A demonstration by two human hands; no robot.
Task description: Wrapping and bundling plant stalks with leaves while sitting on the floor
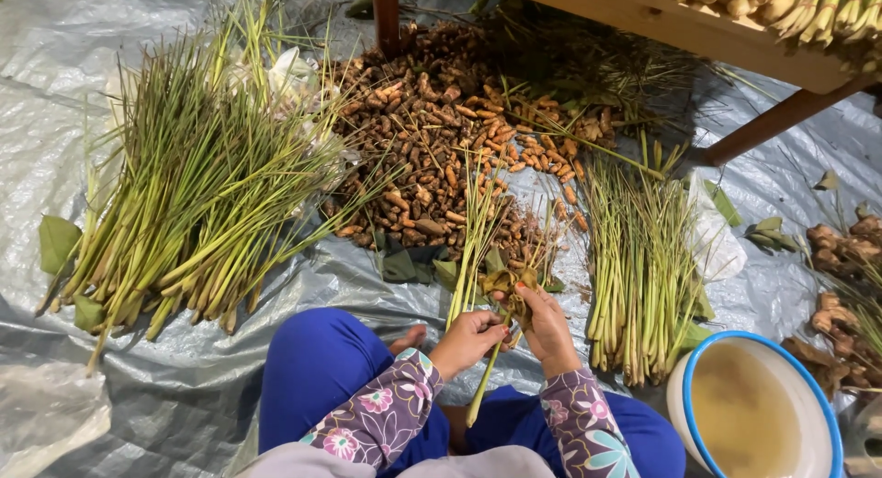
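Both hands work at the centre of the view, just above the lap. The left hand (470, 338) is clenched around a small bunch of lemongrass stalks (476, 257), whose butts point down to 6 o'clock and whose tips fan up toward 12. The right hand (548, 326) pinches a brownish leaf strip (508, 285) against the bunch, seemingly wrapping it round as a tie. To do this well, it looks wise to keep the left grip tight so the stalks stay level, and to draw the strip snug before tucking its end, since a dry strip may tear.

At 10 o'clock lies a large loose pile of lemongrass (197, 193) on the grey plastic sheet (55, 110); at 3 o'clock, a smaller trimmed pile (638, 257). A heap of turmeric roots (432, 138) sits at 12 o'clock. At 4 o'clock stands a white basin with a blue rim (813, 386), holding cloudy water. No labels or signs show; crumpled clear bags (289, 73) lie near 11 o'clock.
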